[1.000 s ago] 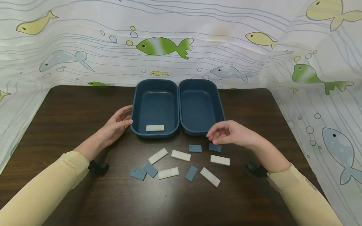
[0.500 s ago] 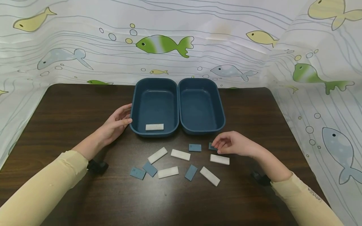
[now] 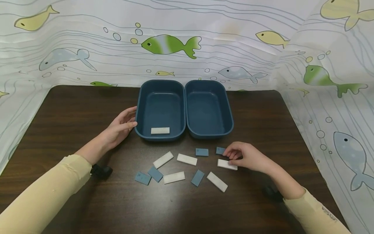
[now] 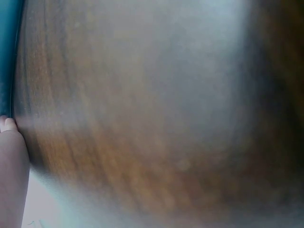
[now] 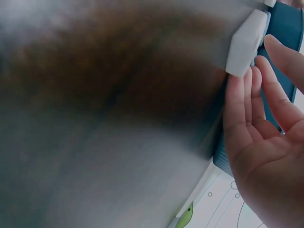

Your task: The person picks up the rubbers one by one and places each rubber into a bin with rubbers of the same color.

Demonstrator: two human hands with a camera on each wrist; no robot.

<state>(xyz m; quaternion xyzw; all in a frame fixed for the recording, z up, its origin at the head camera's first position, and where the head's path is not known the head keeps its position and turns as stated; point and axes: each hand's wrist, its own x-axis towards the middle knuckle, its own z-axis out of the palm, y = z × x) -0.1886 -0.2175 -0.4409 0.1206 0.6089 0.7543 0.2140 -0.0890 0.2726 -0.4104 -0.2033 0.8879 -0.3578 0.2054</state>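
Observation:
My left hand rests against the outer left side of the left blue tray, its thumb at the rim. In the left wrist view, only a strip of tray wall and part of the hand show. My right hand hovers at the right end of a white block, thumb and fingers apart. The right wrist view shows the fingers close to this white block; contact is unclear. A blue block lies just behind it, partly hidden by the fingertips.
The right blue tray stands beside the left one, which holds one white block. Several white and blue blocks, such as a blue block and a white block, are scattered on the dark table. A fish-patterned sheet encloses the back.
My right hand has come down from the right tray's front corner, past the blue block, to the white block's right end. The left hand stays at the tray.

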